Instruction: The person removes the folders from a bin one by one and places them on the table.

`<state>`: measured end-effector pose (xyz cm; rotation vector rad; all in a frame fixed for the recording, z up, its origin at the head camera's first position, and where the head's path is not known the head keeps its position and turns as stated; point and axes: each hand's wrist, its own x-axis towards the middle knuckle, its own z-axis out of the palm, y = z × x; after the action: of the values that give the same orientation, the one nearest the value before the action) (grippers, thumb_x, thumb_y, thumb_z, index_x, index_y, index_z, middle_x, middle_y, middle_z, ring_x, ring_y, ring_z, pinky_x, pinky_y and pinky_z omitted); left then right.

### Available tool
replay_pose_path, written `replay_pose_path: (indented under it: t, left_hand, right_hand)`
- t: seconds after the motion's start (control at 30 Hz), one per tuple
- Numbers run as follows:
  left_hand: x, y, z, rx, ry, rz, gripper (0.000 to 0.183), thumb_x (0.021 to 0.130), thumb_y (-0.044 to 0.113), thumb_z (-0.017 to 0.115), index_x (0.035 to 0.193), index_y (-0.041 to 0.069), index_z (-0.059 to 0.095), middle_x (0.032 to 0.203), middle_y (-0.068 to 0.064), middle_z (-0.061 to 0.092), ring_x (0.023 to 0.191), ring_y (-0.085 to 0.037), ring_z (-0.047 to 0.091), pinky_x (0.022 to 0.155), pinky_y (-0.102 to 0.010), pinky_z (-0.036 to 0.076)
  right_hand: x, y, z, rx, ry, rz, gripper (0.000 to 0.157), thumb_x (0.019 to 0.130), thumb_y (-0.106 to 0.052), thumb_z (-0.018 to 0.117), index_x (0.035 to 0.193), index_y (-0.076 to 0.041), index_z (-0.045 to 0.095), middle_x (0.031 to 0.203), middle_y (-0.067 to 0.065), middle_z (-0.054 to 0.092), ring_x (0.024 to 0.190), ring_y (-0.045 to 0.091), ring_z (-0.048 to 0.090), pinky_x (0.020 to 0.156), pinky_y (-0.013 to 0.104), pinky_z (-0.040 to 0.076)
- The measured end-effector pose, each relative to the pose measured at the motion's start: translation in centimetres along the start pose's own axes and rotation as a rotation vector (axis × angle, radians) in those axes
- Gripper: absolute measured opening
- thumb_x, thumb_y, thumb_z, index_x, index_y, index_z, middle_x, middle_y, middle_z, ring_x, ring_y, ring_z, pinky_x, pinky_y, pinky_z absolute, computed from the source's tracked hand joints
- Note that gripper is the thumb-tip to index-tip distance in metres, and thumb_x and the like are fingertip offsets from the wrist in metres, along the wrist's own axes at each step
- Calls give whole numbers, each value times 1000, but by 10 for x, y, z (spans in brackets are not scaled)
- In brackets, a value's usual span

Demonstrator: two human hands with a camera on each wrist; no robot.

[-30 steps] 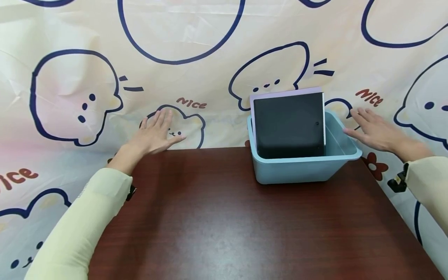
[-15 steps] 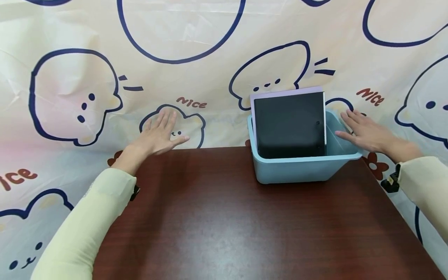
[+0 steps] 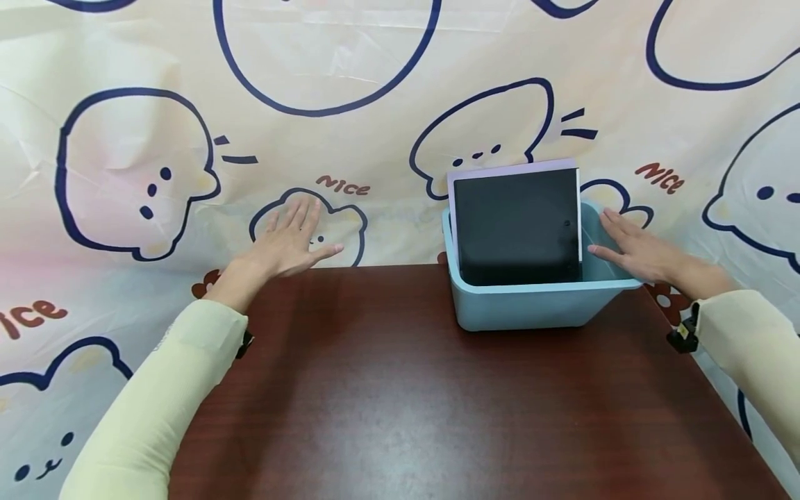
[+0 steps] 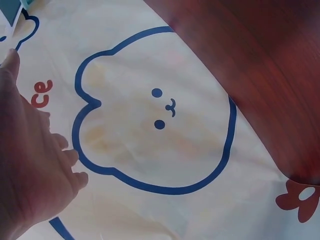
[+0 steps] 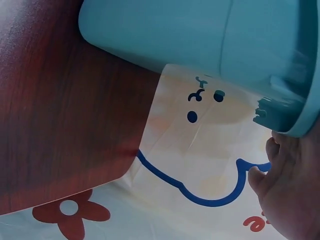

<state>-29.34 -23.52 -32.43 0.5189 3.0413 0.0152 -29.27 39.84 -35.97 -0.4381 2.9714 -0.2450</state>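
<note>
A light blue plastic bin (image 3: 519, 309) stands at the back right of the table. Leaning up inside it is a flat black panel (image 3: 515, 226) with a pale edge, and a lilac sheet or board (image 3: 500, 170) shows behind it. My right hand (image 3: 644, 253) is at the bin's right end, fingers straight, overlapping the rim in the head view. In the right wrist view the same hand (image 5: 292, 187) is right beside the bin's rim. My left hand (image 3: 281, 243), fingers spread and holding nothing, hovers over the table's back edge at the left.
The dark brown wooden table (image 3: 406, 396) reaches back to a cream cloth (image 3: 350, 153) printed with blue cartoon outlines. The table's right edge (image 3: 706, 378) runs diagonally below my right forearm. Dark straps sit at both wrists.
My right hand has moved left, from beside the bin to over its right rim. The left hand has shifted slightly right. The bin and its contents have stayed in place.
</note>
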Motion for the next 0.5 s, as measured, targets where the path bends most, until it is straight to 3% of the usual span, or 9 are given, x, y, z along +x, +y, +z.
replay_pose_path:
  t: [0.5]
  left_hand:
    - [14, 16, -2, 7, 54, 67, 102, 88, 80, 26, 157, 13, -8, 164, -10, -7, 150, -33, -3, 118, -58, 0]
  right_hand:
    - [-1, -1, 4, -17, 33, -12, 85, 99, -58, 36, 156, -14, -8, 163, 10, -16, 148, 40, -6, 108, 73, 13]
